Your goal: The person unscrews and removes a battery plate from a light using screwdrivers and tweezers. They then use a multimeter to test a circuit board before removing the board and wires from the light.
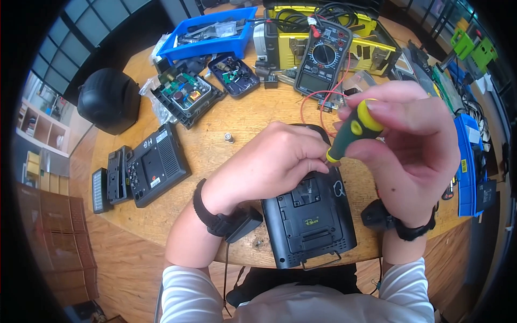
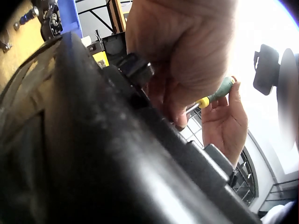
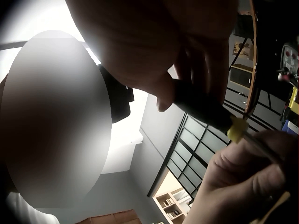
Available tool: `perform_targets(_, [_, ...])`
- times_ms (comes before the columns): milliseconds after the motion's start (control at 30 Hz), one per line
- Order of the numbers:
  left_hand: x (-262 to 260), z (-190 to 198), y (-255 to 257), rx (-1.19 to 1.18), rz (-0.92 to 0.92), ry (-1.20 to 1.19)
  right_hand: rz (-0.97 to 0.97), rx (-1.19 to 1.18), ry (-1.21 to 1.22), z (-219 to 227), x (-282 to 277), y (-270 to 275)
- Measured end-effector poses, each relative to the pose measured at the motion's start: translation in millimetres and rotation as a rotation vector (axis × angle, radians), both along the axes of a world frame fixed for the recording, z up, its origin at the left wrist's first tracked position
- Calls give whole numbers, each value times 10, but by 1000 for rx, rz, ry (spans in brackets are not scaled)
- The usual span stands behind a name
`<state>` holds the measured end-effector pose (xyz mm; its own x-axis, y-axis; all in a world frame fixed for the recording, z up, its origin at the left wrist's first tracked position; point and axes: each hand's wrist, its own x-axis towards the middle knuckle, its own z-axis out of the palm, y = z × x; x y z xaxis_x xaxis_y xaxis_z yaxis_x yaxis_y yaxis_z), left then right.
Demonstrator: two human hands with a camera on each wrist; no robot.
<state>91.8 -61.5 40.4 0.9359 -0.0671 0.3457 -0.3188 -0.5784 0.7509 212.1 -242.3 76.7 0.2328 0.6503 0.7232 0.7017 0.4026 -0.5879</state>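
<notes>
Right hand (image 1: 417, 156): grasping the screwdriver (image 1: 353, 132) by its handle, wrist raised, forearm rising from the counter's (image 1: 258, 110) near edge. Left hand (image 1: 266, 159): low over the black battery-plate housing (image 1: 312, 223), thumb and fingertips pinched about the screwdriver's shaft; any screw there, we cannot tell. Housing: plate side up, at the near edge. Handling, our judgement: shaft aligned, pressure steady, guiding fingertips light, lest the tip slip and scratch the casing.
</notes>
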Motion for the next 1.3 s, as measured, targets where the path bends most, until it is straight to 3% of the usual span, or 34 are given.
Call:
perform_targets(67, [3, -5, -4, 39, 4, -41, -66, -17, -83, 6, -8, -22])
perform_targets(133, [5, -14, -11, 39, -3, -44, -249, -28, -265, 13, -9, -51])
perform_targets(267, [2, 24, -22, 27, -16, 10, -160, 9, -154, 111, -25, 58])
perform_targets(333, [-6, 17, -16, 40, -23, 25, 52, 92, 41, 11, 21, 115])
perform_targets(467, [-38, 70, 4, 79, -68, 29, 58, 41, -115, -5, 64, 35])
perform_targets(567, [8, -64, -7, 122, -34, -34, -200, -21, -165, -12, 28, -43])
perform_targets(600, [10, -69, -18, 123, -33, -34, -199, -20, -165, -2, 6, -1])
perform_targets(667, [10, -75, -43, 100, -25, 32, -96, 100, 89, 24, -56, 121])
perform_targets(800, [32, -119, -63, 102, -38, 41, -227, -65, 60, 62, -31, -19])
perform_targets(900, [36, -184, -75, 231, -30, -34, -148, -50, 136, 62, -34, -78])
perform_targets(1100, [-2, -234, -105, 252, 19, -66, -229, 92, 83, 170, 72, -243])
perform_targets(1167, [-32, -222, -69, 270, 24, -88, -92, 367, 8, 128, 232, -30])
perform_targets(1200, [-44, -197, -56, 238, 75, -120, -236, 288, 238, 224, 118, -140])
perform_targets(1233, [-45, -171, -46, 205, 120, -154, -139, 290, -37, 263, 319, -221])
perform_targets(1300, [-120, -63, 52, 179, 153, -182, -180, 328, -13, 262, 403, -371])
